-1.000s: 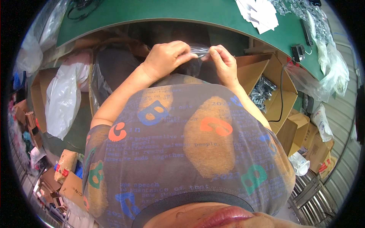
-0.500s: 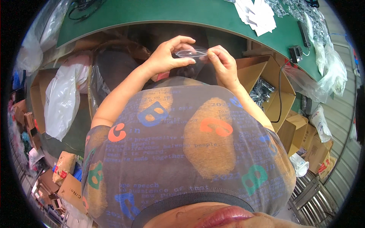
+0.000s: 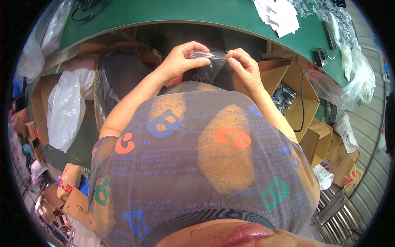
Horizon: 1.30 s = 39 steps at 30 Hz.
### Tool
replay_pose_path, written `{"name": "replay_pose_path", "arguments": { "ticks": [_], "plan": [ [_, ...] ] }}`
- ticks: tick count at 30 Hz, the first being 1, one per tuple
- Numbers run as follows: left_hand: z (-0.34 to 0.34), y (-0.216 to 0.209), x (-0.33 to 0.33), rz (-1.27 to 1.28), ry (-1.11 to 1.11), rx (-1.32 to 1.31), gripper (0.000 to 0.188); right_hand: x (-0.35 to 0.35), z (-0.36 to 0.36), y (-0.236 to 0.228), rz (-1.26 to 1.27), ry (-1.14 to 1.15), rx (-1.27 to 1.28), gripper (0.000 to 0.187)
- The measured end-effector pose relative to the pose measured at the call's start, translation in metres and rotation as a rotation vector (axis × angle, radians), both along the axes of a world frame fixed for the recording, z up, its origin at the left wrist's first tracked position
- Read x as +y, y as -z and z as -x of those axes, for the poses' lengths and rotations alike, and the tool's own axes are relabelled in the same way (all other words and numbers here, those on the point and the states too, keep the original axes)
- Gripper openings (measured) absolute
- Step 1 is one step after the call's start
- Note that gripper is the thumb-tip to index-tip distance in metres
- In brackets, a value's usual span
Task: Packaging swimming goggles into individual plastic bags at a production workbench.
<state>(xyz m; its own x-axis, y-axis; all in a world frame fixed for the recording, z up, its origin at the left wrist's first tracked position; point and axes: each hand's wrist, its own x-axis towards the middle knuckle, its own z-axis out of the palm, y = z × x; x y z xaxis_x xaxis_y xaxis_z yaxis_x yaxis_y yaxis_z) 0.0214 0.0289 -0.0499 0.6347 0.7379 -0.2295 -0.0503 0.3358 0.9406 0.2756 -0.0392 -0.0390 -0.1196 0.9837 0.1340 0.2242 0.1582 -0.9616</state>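
Note:
A small clear plastic bag (image 3: 212, 66) hangs between my two hands, just below the near edge of the green table. My left hand (image 3: 181, 61) has the left end of its top edge between thumb and fingers. At the right end, the thumb and fingers of my right hand (image 3: 247, 69) pinch the same edge. The top edge looks nearly straight, its two sides close together. What the bag holds, if anything, I cannot make out against the dark background.
White paper slips (image 3: 282, 18) lie on the green table (image 3: 177, 11), near a black power adapter (image 3: 319, 57) with a hanging cable. An open cardboard box (image 3: 302, 92) on my right contains dark plastic-wrapped items. On my left is a white plastic bag (image 3: 68, 111).
The mouth of the clear bag was a rounded gap and is now drawn nearly flat. My right-hand fingers have shifted a little on its edge.

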Motion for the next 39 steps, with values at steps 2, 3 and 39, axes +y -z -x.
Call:
{"name": "replay_pose_path", "arguments": {
  "ticks": [2,3,39],
  "plan": [
    [0.000,-0.001,0.001,-0.006,0.000,0.006,0.031,-0.001,-0.002,-0.001,-0.006,-0.006,-0.013,0.012],
    [0.000,-0.001,0.001,-0.012,0.000,0.011,0.031,-0.002,-0.003,-0.001,-0.012,-0.010,-0.026,0.012],
    [0.002,-0.010,0.000,-0.036,0.035,0.008,0.041,0.013,0.011,-0.003,0.041,-0.171,0.042,0.009]
  ]
}}
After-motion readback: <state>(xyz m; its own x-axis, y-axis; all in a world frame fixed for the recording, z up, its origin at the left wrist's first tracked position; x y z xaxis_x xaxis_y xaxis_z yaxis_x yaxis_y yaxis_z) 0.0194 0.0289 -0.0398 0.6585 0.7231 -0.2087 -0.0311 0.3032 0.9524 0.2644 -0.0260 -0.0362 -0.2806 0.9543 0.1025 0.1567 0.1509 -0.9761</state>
